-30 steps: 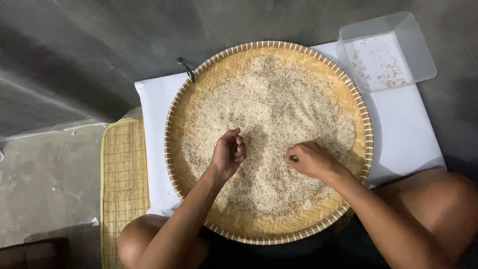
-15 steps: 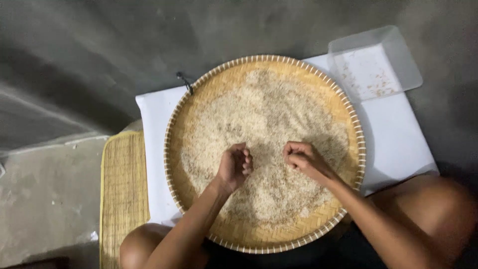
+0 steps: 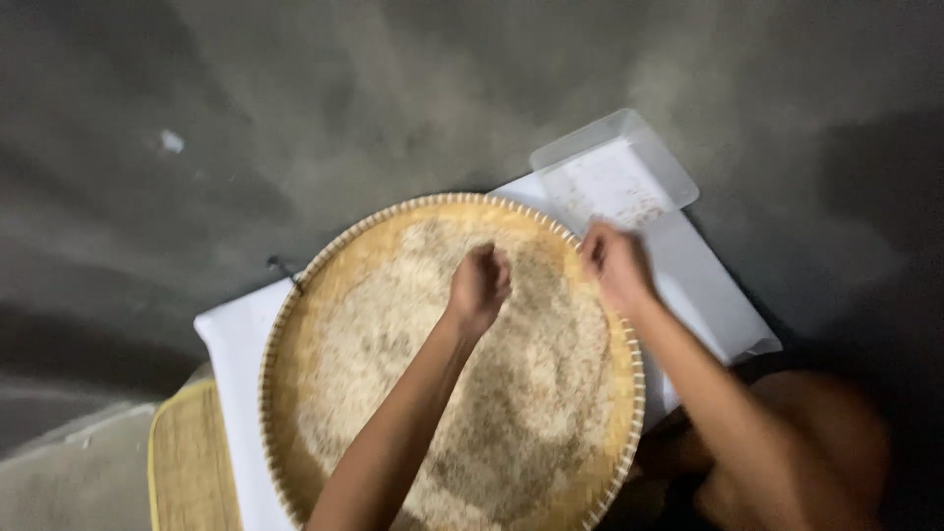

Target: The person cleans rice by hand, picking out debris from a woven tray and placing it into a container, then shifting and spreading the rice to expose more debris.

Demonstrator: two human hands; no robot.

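At the lower left corner lies a woven mat (image 3: 192, 462) with a yellow edge, on the grey concrete floor (image 3: 295, 118). Beside it, a white sheet (image 3: 234, 339) is spread under a round woven bamboo tray (image 3: 295, 324). The tray holds a thin layer of pale rice grains (image 3: 393, 324), spread across most of its base.

The left hand (image 3: 479, 285) hovers over the upper centre of the tray, fingers curled together into a loose fist; whether it pinches any grains cannot be told.

The right hand (image 3: 615, 264) is at the tray's upper right rim, blurred; fingers appear drawn together, but the grip cannot be told.

Further right, a clear plastic container (image 3: 649, 147) rests on the white sheet, near the right hand, with a few specks inside.
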